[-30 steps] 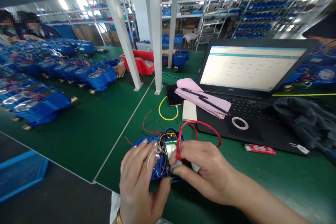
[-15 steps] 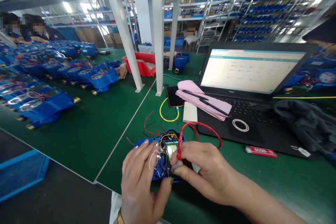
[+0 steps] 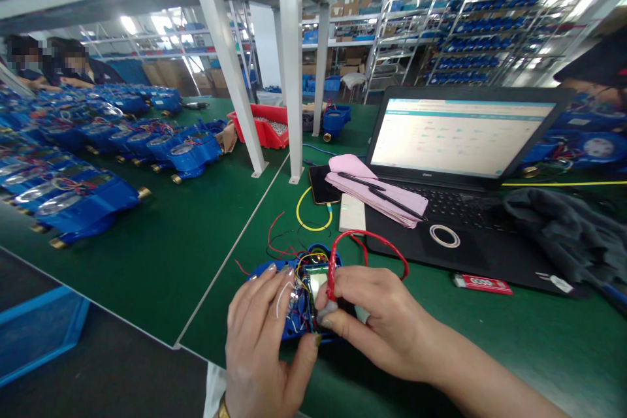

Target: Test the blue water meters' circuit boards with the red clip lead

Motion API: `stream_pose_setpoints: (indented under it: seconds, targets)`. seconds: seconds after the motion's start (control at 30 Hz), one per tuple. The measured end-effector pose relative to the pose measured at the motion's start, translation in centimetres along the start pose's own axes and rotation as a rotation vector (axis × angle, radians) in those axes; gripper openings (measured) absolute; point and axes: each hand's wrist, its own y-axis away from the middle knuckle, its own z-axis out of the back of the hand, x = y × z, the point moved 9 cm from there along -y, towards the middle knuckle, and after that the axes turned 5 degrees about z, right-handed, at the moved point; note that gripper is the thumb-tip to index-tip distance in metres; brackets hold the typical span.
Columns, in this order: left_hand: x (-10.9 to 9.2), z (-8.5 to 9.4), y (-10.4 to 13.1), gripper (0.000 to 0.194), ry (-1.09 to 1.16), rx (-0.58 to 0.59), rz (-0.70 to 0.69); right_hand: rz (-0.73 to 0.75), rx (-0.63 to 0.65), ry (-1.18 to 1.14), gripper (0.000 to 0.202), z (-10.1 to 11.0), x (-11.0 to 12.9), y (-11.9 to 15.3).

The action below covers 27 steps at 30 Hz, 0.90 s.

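Note:
A blue meter housing [image 3: 289, 330] lies open on the green table, with a circuit board, a small display [image 3: 317, 281] and thin coloured wires inside. My left hand [image 3: 267, 333] spans its left end, fingers laid across the top and thumb at the near edge, holding it. Between thumb and fingers, my right hand [image 3: 377, 313] pinches the grey end [image 3: 327, 313] of a thick red cable [image 3: 369, 235] over the board beside the display. The cable loops up and back behind the right hand. The tip of the grey end is hidden, so I cannot tell whether it touches the board.
A laptop [image 3: 441, 144] stands at the right, with pink papers [image 3: 372, 189], pens and a tape ring [image 3: 445, 236] on it. Several blue meters [image 3: 88, 202] line the left table. White posts [image 3: 291, 78] rise behind the work, near a red bin [image 3: 267, 130]. Other people sit far left and right.
The view has shifted slightly. Both hands keep nearly the same place on the meter, and the red cable's grey end stays pinched over the board.

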Motion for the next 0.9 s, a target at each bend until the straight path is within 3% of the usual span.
stream_pose_setpoints:
  seconds: [0.9]
  targets:
    - [-0.13, -0.14, 0.08, 0.042, -0.058, -0.01, -0.037, 0.008, 0.007, 0.01, 0.012, -0.09, -0.02, -0.11]
